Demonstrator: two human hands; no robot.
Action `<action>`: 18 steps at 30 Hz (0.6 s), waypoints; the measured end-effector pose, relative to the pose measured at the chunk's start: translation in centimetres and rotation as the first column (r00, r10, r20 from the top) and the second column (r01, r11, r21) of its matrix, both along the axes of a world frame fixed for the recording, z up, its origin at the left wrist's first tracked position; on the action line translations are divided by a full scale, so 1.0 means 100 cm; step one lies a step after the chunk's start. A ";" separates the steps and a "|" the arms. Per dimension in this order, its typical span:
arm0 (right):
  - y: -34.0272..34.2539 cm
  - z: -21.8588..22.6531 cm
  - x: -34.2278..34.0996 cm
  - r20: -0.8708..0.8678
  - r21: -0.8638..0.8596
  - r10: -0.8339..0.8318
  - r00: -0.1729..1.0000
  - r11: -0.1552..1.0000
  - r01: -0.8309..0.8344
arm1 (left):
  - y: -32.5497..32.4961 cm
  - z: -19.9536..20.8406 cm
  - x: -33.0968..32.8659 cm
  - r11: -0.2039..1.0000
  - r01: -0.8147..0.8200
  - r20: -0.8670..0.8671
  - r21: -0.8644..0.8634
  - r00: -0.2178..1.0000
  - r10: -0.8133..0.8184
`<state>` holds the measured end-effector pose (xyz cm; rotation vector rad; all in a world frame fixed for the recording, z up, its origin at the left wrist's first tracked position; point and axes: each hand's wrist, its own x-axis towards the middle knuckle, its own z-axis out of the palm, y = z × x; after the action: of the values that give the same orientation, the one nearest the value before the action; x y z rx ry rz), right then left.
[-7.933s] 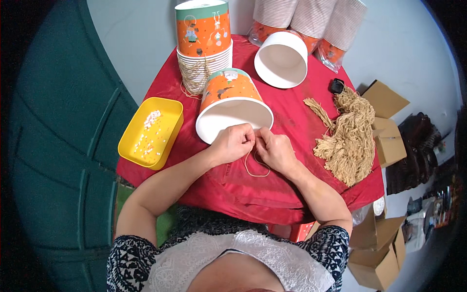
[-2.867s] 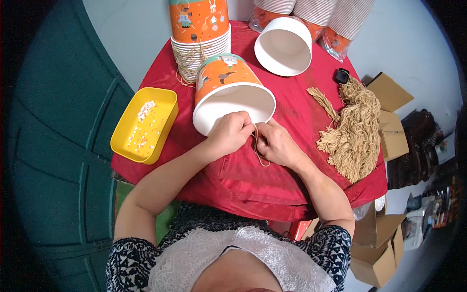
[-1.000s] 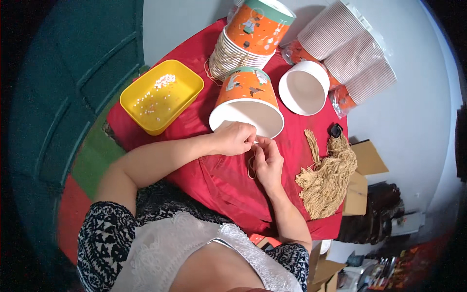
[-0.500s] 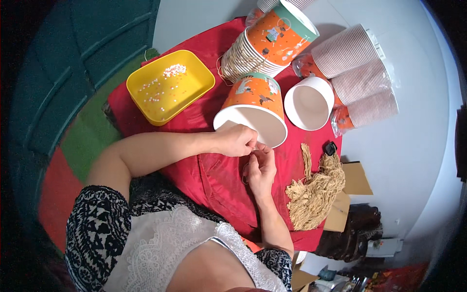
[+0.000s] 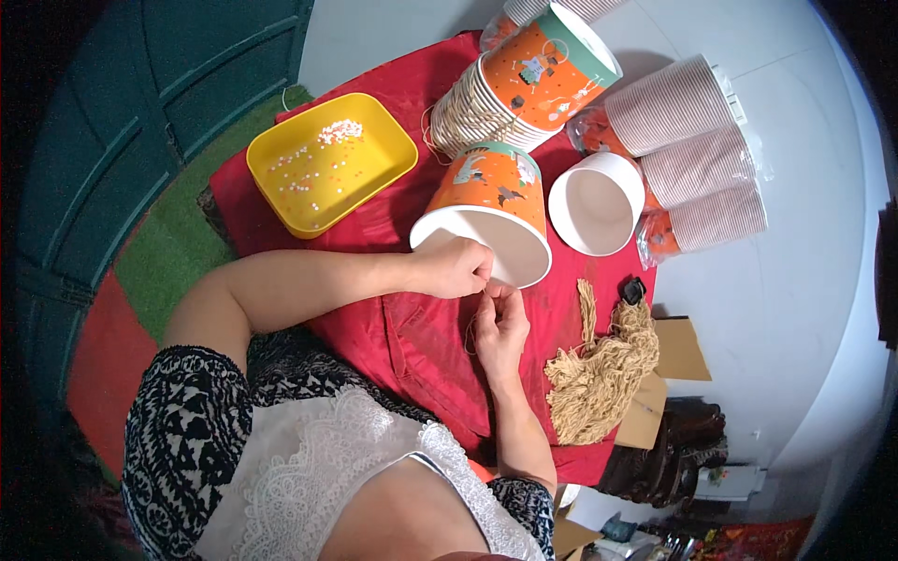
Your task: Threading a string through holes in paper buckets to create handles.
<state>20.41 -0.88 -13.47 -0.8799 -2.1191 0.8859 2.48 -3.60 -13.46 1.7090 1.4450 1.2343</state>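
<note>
An orange paper bucket (image 5: 490, 192) with a green base band and animal pictures lies tipped on the table, its white-rimmed mouth facing me. At the near side of that rim, my left hand (image 5: 456, 268) is closed in a pinch, its knuckles in front of the mouth; what the fingertips hold is hidden. Just right of it and slightly nearer, my right hand (image 5: 501, 323) pinches a thin string (image 5: 470, 335), part of which hangs in a loose loop beside the palm. The fingertips of both hands almost meet.
A red cloth (image 5: 412, 346) covers the table. Around the bucket are a yellow tray (image 5: 271, 201) with small white and pinkish beads, stacked orange buckets (image 5: 533, 79) hung with cord loops, a white-lined tub (image 5: 599, 206), wrapped cup stacks (image 5: 697, 159) and a tan cord bundle (image 5: 599, 383).
Both hands stay at the bucket's rim, the right fingertips shifting slightly. The whole view has tilted a little; nothing else has visibly moved.
</note>
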 end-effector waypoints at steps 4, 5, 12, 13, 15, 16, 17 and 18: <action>-0.001 0.004 0.001 0.082 0.040 -0.021 0.996 0.999 0.018 | -0.005 0.015 -0.004 0.994 -0.003 0.016 -0.111 1.000 0.005; -0.003 0.005 0.000 0.084 0.039 -0.020 0.996 0.999 0.017 | -0.003 0.011 -0.003 0.994 -0.004 0.018 -0.112 1.000 0.006; -0.006 0.006 -0.007 0.097 0.091 -0.045 0.994 0.995 0.037 | 0.001 0.004 -0.004 0.985 0.049 0.167 -0.166 0.986 -0.021; -0.007 0.006 -0.008 0.083 0.102 -0.044 0.996 0.994 0.036 | 0.001 0.003 -0.004 0.985 0.047 0.178 -0.164 0.984 -0.018; -0.008 0.007 -0.009 0.096 0.115 -0.047 0.994 0.993 0.036 | 0.002 0.003 -0.004 0.984 0.054 0.191 -0.171 0.981 -0.021; -0.008 0.008 -0.009 0.107 0.129 -0.051 0.993 0.991 0.037 | 0.002 0.003 -0.004 0.982 0.061 0.201 -0.177 0.979 -0.025; -0.006 0.006 -0.009 0.108 0.128 -0.052 0.993 0.991 0.038 | 0.003 0.003 -0.005 0.982 0.063 0.202 -0.178 0.979 -0.026; -0.004 0.003 -0.009 0.097 0.161 -0.032 0.995 0.987 0.016 | 0.004 0.002 -0.005 0.981 0.064 0.213 -0.182 0.977 -0.024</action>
<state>19.49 -1.26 -13.13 -0.8800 -2.2251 0.6604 2.01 -3.20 -13.29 1.4325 1.3439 1.1759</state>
